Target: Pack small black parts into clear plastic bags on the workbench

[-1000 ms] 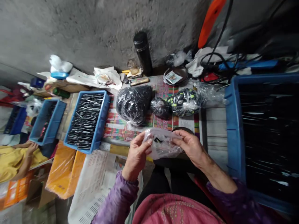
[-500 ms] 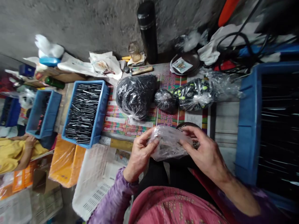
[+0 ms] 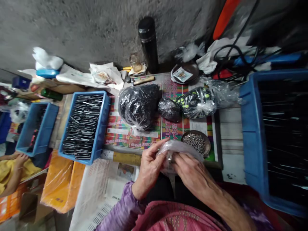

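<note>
A clear plastic bag (image 3: 179,146) hangs between my hands over my lap, at the near edge of the work surface. My left hand (image 3: 150,166) pinches the bag's left side between thumb and fingers. Inside or against the bag's mouth is my right hand (image 3: 192,173), its fingertips covered by the film, so I cannot tell how they are closed. Just beyond it sits a round dish (image 3: 206,146) of small shiny metal parts. Farther back lie a large tied bag of black pieces (image 3: 139,106), a small tied bag (image 3: 169,109) and a bag of black and yellow-green pieces (image 3: 199,101).
A blue crate of thin black parts (image 3: 83,125) stands left, and a large blue bin (image 3: 251,134) right. A white basket (image 3: 96,192) and orange crate (image 3: 57,179) are lower left. Behind stand a black flask (image 3: 148,45) and a hammer (image 3: 144,80). A co-worker's arm (image 3: 16,170) shows far left.
My right hand has moved left from the bag's right edge into or against its opening. The dish of metal parts now shows more fully. The whole view has shifted slightly.
</note>
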